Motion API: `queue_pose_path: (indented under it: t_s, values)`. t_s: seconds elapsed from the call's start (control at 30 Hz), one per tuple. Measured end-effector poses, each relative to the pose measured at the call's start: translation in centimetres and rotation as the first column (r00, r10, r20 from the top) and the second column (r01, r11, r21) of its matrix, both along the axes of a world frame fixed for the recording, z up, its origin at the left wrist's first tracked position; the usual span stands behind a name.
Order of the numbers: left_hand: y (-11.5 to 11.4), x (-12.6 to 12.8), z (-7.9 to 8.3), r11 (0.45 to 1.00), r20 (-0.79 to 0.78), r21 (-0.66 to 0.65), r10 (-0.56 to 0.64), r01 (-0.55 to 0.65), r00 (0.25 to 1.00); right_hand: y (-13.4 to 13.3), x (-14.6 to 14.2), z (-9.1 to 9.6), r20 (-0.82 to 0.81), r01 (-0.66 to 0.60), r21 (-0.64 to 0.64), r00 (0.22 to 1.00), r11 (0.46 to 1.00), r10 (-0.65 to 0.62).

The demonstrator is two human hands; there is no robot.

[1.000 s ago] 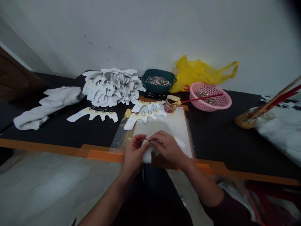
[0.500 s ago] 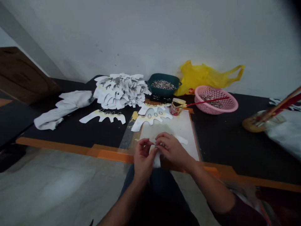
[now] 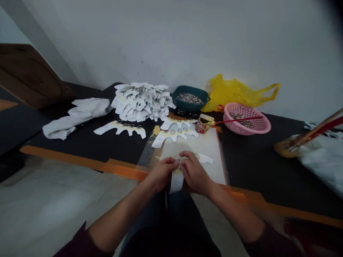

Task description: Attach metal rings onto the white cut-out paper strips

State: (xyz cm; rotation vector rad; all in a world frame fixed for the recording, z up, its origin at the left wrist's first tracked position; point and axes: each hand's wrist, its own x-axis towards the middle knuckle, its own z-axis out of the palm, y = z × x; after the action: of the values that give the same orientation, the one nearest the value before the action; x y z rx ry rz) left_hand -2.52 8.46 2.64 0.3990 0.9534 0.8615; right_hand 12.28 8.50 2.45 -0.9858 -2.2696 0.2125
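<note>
Between my hands is a white cut-out piece (image 3: 177, 181) with a small metal ring (image 3: 179, 163) at its upper end. My left hand (image 3: 164, 172) is closed, its thumb and fingertips pinching the piece by the ring. On the other side my right hand (image 3: 194, 173) is closed on the same piece, fingers bent around its edge and partly hiding it. Part of the white piece, bearing another ring, sticks out to the right of that hand. Beyond my hands, a similar scalloped piece (image 3: 160, 140) with several rings and yellowish glue lies on the white board (image 3: 211, 142).
At the back stand a heap of white pieces (image 3: 144, 107), a green basket (image 3: 187, 106) of metal rings and a pink basket (image 3: 259, 125). A glue cup (image 3: 202, 126) holds a red stick. Left lie another ringed piece (image 3: 107, 128) and white cloth (image 3: 69, 119).
My left hand has turned, its forearm now reaching in more from the left. More of the white piece hangs below my fingers, and the ring shows more plainly. The view has shifted slightly.
</note>
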Motion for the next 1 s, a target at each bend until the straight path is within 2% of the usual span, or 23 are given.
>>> queue_pose_path:
  t_s: [0.1,0.23,0.4,0.57,0.63,0.8,1.0]
  values:
    - [-0.2,0.4,0.2,0.998,0.051,-0.063,0.034,-0.031,0.998,-0.6,0.3,-0.7,-0.015,0.001,0.143,1.0,0.99,0.001]
    - [-0.6,1.0,0.4,0.994,0.088,-0.088,0.077,-0.069,0.993,-1.0,0.8,-1.5,0.011,-0.036,0.229,0.999,0.973,0.034]
    - [-1.1,1.6,0.5,0.981,0.075,-0.091,0.177,-0.17,0.981,-0.9,1.3,-1.0,0.061,-0.082,0.247,0.996,0.966,0.069]
    - [-1.3,1.4,1.2,0.982,0.219,-0.162,0.137,-0.102,0.966,-0.9,1.7,-0.8,0.11,-0.119,0.232,0.989,0.965,0.095]
    - [-1.4,1.4,1.3,0.985,0.274,-0.149,0.122,-0.083,0.954,-1.0,1.8,-1.0,0.113,-0.116,0.225,0.989,0.967,0.092]
    - [-1.9,1.7,1.0,0.981,0.23,-0.126,0.174,-0.148,0.957,-1.2,1.6,-1.4,0.01,-0.043,0.222,0.999,0.974,0.042]
    - [-2.9,1.8,0.1,0.971,0.175,-0.077,0.236,-0.226,0.956,-1.3,1.5,-1.7,-0.041,-0.019,0.287,0.999,0.958,0.033]
